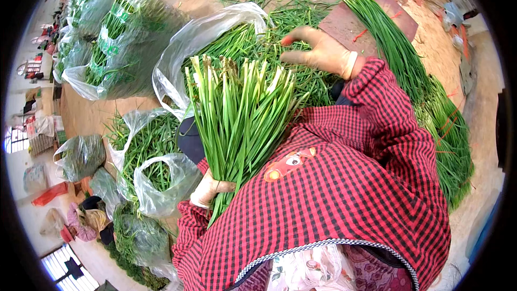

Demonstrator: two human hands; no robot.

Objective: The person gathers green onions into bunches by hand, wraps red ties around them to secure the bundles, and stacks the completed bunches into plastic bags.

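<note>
My left hand [212,189], in a thin pale glove, grips a large bunch of green garlic chives [242,125] near its leafy end. The pale cut stem ends fan out away from me, with some brownish, withered bits among them. My right hand [313,50], gloved as well and reddish at a fingertip, is raised above loose leaves [303,16] to the right of the stems, its thumb and fingers apart with nothing between them. Behind the bunch, more chives [232,42] lie in an open clear plastic bag [177,54].
Tied chive bundles [387,36] lie on a reddish board [343,24] and along the right side [452,161]. Filled plastic bags [133,44] stand at upper left. Open bags of leaves [151,157] are at lower left, with another person [91,218] beyond.
</note>
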